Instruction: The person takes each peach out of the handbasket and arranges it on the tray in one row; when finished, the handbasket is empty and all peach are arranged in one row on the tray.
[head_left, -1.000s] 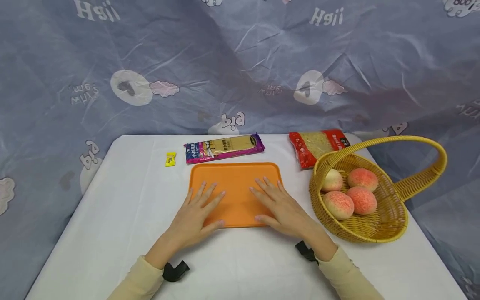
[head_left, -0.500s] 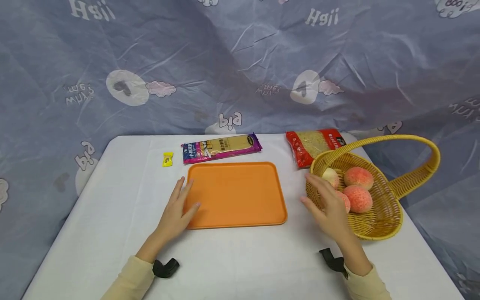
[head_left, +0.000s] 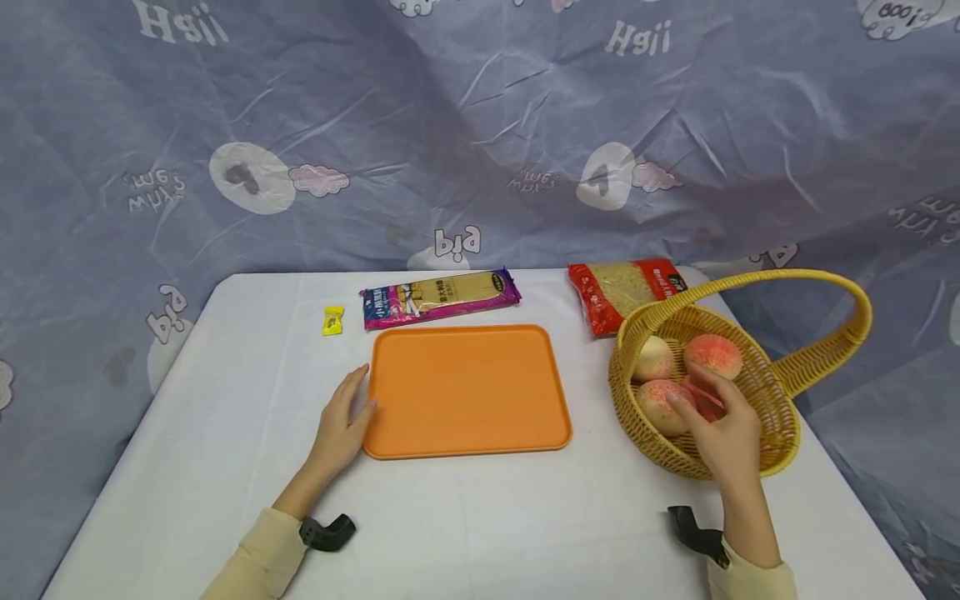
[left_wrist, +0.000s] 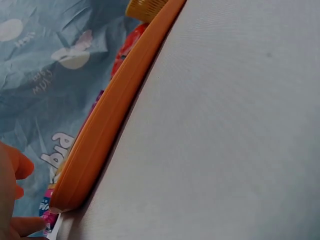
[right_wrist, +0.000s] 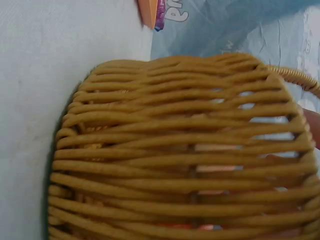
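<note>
My left hand [head_left: 335, 429] lies beside the left edge of the orange tray [head_left: 468, 392], its thumb close to the rim. In the left wrist view, fingers [left_wrist: 20, 165] show near a corner of the tray; nothing is held. Over the yellow wicker basket [head_left: 783, 437], my right hand [head_left: 729, 433] reaches down with thumb and fingers spread about a peach [head_left: 707, 403], which it partly hides. Firm contact cannot be made out. Other peaches lie around it: a reddish one [head_left: 714, 357], a pale one [head_left: 654, 360] and a speckled one [head_left: 664, 407].
Behind the tray lies a purple noodle packet [head_left: 442, 297], with a small yellow wrapped candy [head_left: 333, 321] to its left. A red noodle bag [head_left: 626, 292] lies behind the basket. The basket's tall handle [head_left: 825, 354] arches up to the right. A printed curtain hangs behind the white table.
Both hands have left the tray's surface. My left hand moved left to the tray's side; my right hand moved right and into the basket among the peaches.
</note>
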